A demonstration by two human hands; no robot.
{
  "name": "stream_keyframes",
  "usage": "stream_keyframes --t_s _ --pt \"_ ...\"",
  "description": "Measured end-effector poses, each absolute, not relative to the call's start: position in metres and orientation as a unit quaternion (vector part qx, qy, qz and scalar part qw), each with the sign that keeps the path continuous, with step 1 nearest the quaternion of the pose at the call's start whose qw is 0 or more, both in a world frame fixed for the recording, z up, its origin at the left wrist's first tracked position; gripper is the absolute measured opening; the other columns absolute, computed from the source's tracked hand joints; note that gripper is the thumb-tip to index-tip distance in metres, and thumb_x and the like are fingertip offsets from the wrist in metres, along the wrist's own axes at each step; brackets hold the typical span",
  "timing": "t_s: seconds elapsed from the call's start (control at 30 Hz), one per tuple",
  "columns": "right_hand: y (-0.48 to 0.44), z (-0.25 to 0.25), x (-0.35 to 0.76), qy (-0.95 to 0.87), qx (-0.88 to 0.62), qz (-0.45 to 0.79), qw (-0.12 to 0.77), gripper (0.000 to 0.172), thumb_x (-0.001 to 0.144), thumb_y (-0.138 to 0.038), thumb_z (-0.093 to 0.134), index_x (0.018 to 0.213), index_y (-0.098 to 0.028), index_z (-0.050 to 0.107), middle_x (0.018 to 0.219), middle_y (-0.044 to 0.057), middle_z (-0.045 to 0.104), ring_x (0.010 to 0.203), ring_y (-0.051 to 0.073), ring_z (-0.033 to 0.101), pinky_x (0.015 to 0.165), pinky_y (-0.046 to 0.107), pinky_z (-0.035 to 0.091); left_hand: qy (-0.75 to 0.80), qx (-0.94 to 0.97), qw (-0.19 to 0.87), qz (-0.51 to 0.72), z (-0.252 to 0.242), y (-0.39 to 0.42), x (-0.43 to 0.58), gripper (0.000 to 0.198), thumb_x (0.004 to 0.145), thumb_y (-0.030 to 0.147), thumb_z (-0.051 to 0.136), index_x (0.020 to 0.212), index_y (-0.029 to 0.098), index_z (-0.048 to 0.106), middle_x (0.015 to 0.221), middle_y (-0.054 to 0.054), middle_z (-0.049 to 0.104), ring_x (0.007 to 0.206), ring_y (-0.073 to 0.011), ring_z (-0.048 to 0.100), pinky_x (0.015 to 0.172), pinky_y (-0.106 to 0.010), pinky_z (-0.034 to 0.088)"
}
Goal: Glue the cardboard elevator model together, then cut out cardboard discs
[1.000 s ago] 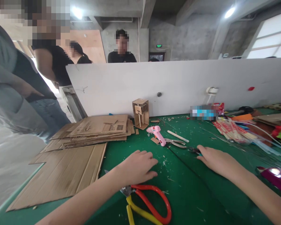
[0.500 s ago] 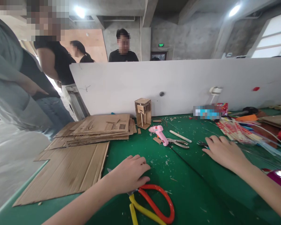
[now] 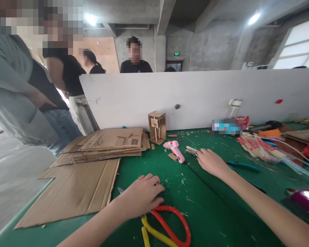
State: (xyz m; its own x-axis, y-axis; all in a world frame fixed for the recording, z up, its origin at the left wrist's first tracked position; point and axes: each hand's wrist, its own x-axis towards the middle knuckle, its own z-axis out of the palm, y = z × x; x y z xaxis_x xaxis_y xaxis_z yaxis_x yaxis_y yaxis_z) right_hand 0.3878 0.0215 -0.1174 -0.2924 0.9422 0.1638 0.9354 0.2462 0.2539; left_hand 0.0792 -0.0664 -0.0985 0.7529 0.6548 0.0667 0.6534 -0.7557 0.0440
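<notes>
My left hand [image 3: 141,195] lies palm down on the green table [image 3: 211,212], its fingers curled over the pivot of large scissors [image 3: 170,224] with one red and one yellow handle. A blade tip pokes out to the left of that hand. My right hand [image 3: 211,162] reaches forward, its fingers bent over silver scissors [image 3: 191,150]. These lie just right of a pink glue gun [image 3: 174,149]. Teal-handled pliers [image 3: 243,166] rest loose on the table right of my right wrist.
Flat cardboard sheets [image 3: 74,187] and a cardboard stack [image 3: 110,144] fill the left side. A small cardboard model [image 3: 157,127] stands by the white partition [image 3: 208,96]. Packets of sticks [image 3: 257,145] and clutter lie at right. Several people [image 3: 28,92] stand at the left and behind the partition.
My right hand has left the teal pliers and moved left and forward onto the silver scissors. My left hand stayed on the red and yellow scissors, its fingers curling more.
</notes>
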Motion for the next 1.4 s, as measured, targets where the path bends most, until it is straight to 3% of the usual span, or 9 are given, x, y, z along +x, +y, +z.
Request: stream_keyframes --t_s 0.27,0.5,0.63,0.7,0.77,0.87,1.07,1.27,1.4 --pt "0.018 -0.098 0.408 0.731 0.665 0.152 0.009 0.025 0.085 -0.012 0.042 0.099 -0.004 0.061 0.102 0.022 0.057 0.088 0.031 0.061 0.076 0.037 0.042 0.355 0.934 0.005 0.044 -0.102 -0.068 0.080 0.022 0.091 0.034 0.052 0.109 0.025 0.062 0.106 -0.005 0.061 0.098 -0.0233 0.057 0.080 -0.037 0.046" --pt "-0.001 -0.094 0.472 0.669 0.742 0.044 0.010 0.035 0.086 -0.042 0.044 0.096 -0.013 0.059 0.098 0.017 0.060 0.079 0.031 0.065 0.064 0.036 0.045 0.355 0.934 0.001 0.040 -0.102 -0.069 0.080 0.021 0.092 0.031 0.048 0.108 0.025 0.059 0.108 -0.004 0.059 0.100 -0.0241 0.055 0.081 -0.039 0.046" --pt "-0.013 -0.109 0.497 0.682 0.730 0.037 0.018 0.054 0.078 -0.065 0.049 0.094 -0.016 0.065 0.109 0.023 0.061 0.099 0.041 0.060 0.073 0.045 0.047 0.355 0.934 0.002 0.034 -0.101 -0.068 0.081 0.020 0.092 0.031 0.048 0.108 0.025 0.059 0.109 -0.005 0.059 0.099 -0.0248 0.055 0.080 -0.040 0.046" --pt "-0.014 -0.116 0.503 0.680 0.731 0.059 0.016 0.056 0.080 -0.066 0.046 0.101 -0.018 0.066 0.125 0.024 0.055 0.116 0.046 0.049 0.081 0.051 0.044 0.355 0.934 0.001 0.035 -0.101 -0.068 0.081 0.020 0.093 0.031 0.047 0.108 0.025 0.058 0.109 -0.005 0.059 0.100 -0.0248 0.055 0.080 -0.041 0.046" --pt "-0.013 -0.122 0.507 0.681 0.731 0.047 0.013 0.055 0.084 -0.062 0.041 0.107 -0.018 0.064 0.130 0.023 0.053 0.116 0.045 0.050 0.083 0.053 0.043 0.354 0.934 -0.002 0.036 -0.101 -0.069 0.080 0.021 0.093 0.030 0.045 0.109 0.025 0.058 0.109 -0.005 0.059 0.100 -0.0246 0.055 0.081 -0.041 0.046" --pt "-0.008 -0.132 0.511 0.708 0.706 0.006 -0.003 0.052 0.086 -0.057 0.037 0.098 -0.013 0.061 0.109 0.022 0.060 0.097 0.037 0.060 0.080 0.047 0.046 0.354 0.934 -0.005 0.037 -0.102 -0.070 0.079 0.021 0.094 0.029 0.044 0.110 0.024 0.058 0.109 -0.005 0.059 0.100 -0.0243 0.055 0.081 -0.041 0.046" --pt "-0.006 -0.139 0.513 0.732 0.675 0.057 -0.073 0.040 0.082 -0.058 0.037 0.074 -0.020 0.047 0.085 0.016 0.059 0.082 0.032 0.059 0.073 0.042 0.045 0.355 0.934 -0.004 0.036 -0.101 -0.070 0.078 0.022 0.094 0.031 0.043 0.111 0.026 0.057 0.111 -0.004 0.059 0.101 -0.0240 0.055 0.081 -0.042 0.047" --pt "-0.018 -0.105 0.485 0.706 0.702 -0.013 -0.096 0.039 0.089 -0.061 0.033 0.074 -0.024 0.034 0.066 0.003 0.053 0.059 0.022 0.056 0.057 0.032 0.038 0.354 0.934 0.006 0.033 -0.098 -0.068 0.079 0.022 0.093 0.032 0.046 0.110 0.025 0.058 0.109 -0.004 0.060 0.099 -0.0244 0.057 0.081 -0.043 0.049" --pt "-0.030 -0.074 0.447 0.709 0.687 -0.074 -0.141 0.042 0.088 -0.064 0.036 0.078 -0.024 0.037 0.061 -0.001 0.050 0.054 0.018 0.051 0.052 0.029 0.033 0.368 0.929 0.022 0.035 -0.096 -0.067 0.079 0.025 0.090 0.032 0.049 0.110 0.022 0.059 0.105 -0.007 0.062 0.098 -0.0274 0.058 0.081 -0.047 0.050"
